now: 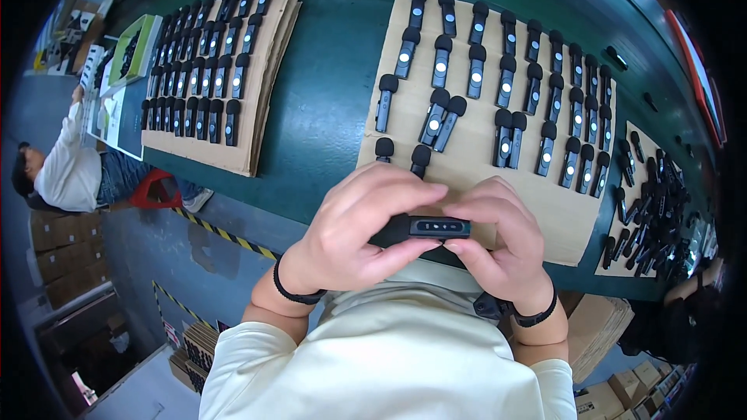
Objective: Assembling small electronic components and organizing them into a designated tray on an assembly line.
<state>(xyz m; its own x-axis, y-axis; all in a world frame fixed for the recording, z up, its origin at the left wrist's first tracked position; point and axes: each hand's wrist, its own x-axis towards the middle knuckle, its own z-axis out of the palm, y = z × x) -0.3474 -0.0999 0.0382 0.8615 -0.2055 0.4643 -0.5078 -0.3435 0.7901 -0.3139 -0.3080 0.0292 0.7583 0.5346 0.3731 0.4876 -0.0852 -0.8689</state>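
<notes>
A small black wireless microphone (pixel 440 226) lies level between my hands, close to my body and over the table's near edge. Its dark foam tip is partly covered by my left hand (pixel 354 225), whose fingers close round that end. At the other end, my right hand (pixel 504 237) pinches the body between thumb and fingers. A narrow side with a row of small pale marks faces up. Just beyond my hands, more such microphones with foam tips lie in rows on a cardboard sheet (pixel 467 175), many with a glowing white spot. My left hand is nearest to one microphone (pixel 420 160).
At left, stacked cardboard sheets (pixel 268 82) carry more rows of microphones on the green table (pixel 331 70). A heap of loose black microphones (pixel 661 210) is at right. A red-edged tray (pixel 695 78) stands far right. Another person (pixel 66 175) sits at far left.
</notes>
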